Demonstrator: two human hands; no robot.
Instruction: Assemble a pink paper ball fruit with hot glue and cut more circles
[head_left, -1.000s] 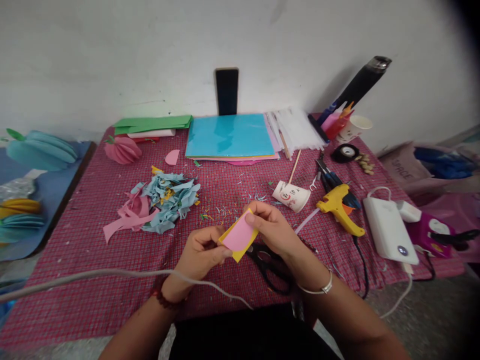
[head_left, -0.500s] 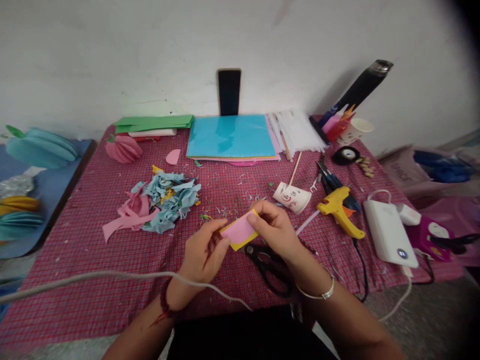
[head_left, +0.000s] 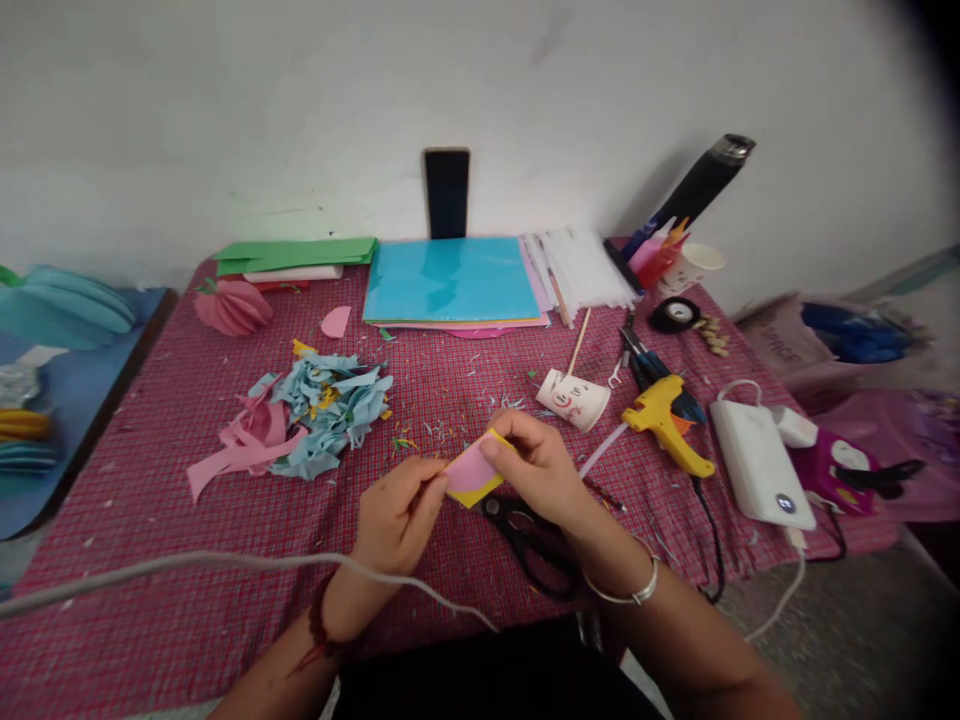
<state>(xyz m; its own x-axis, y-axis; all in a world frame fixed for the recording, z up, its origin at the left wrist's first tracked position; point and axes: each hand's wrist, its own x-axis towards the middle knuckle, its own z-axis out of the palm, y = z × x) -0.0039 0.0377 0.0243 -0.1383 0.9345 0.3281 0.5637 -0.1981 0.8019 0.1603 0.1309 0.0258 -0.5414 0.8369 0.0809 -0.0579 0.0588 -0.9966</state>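
Observation:
My left hand (head_left: 397, 518) and my right hand (head_left: 534, 465) both pinch a small folded paper piece (head_left: 471, 471), pink on top with yellow beneath, held just above the red checked tablecloth (head_left: 180, 560). The left fingers grip its left end, the right thumb and fingers its right end. Black scissors (head_left: 529, 540) lie on the cloth directly under my right hand. A bangle sits on my right wrist and a bead bracelet on my left.
A heap of blue and pink paper scraps (head_left: 307, 415) lies left of centre. Cyan paper sheets (head_left: 448, 280) lie at the back, a tipped paper cup (head_left: 574, 397), yellow glue gun (head_left: 666, 422) and white power bank (head_left: 759, 463) on the right. A grey cable (head_left: 187, 572) crosses in front.
The paper piece has tilted flatter and dropped slightly lower between my hands; my left fingers have slid along its left end. The camera view shifted a little to the right.

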